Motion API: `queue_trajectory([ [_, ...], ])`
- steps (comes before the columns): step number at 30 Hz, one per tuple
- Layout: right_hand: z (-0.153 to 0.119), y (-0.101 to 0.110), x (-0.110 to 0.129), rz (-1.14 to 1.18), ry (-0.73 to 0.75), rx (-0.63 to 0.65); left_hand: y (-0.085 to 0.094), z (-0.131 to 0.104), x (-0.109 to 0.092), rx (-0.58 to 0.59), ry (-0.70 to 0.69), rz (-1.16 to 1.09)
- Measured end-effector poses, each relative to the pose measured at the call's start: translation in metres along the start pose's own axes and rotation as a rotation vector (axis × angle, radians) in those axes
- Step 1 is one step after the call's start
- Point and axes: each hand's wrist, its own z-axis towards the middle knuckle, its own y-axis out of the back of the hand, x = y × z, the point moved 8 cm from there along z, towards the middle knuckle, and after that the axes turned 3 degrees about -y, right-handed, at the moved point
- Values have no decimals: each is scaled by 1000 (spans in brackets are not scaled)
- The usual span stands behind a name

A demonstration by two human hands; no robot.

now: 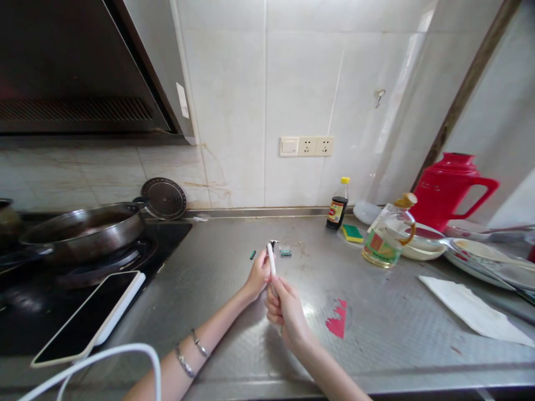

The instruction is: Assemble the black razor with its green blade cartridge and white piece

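Observation:
Both hands meet above the middle of the steel counter [225, 345]. My right hand [286, 312] is closed round the lower part of a slim white stick-like object [271, 260], which points up and away. My left hand [258, 275] is closed beside it; its fingers hold a thin dark handle with a razor-like head [273, 243], partly hidden behind the white object. A small green-and-black cartridge [253, 255] lies left of the hands. Just right of the razor head is a clear case with green cartridges [285, 253].
A phone [90, 317] and white cable [137, 348] lie at left, near a pan [87, 228] on the stove. At right are a sauce bottle [336, 209], a sponge [352, 233], an oil jug [383, 239], plates [480, 262], a red thermos [445, 192] and red scrap [338, 321].

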Motion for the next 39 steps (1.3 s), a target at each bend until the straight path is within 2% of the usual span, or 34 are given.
queue_trajectory([
  [4,-4,0,24,-22,133,4,-1,0,-8,14,-39,-20],
  [7,-6,5,45,-202,216,28,-2,0,-12,25,-36,-25],
  [10,-3,14,74,-572,367,21,-2,0,-11,36,-3,-32],
  [14,4,28,128,-1129,710,-123,-5,-2,-7,53,72,-104],
  [17,23,32,145,-1415,751,-82,-11,-6,-4,63,137,-199],
  [23,58,36,145,-1683,690,-92,-18,-15,-5,24,252,-313],
  [30,76,32,141,-1750,675,-81,-16,-22,-4,-46,359,-332],
  [39,92,34,121,-1804,625,-19,-15,-26,0,-100,404,-350],
])
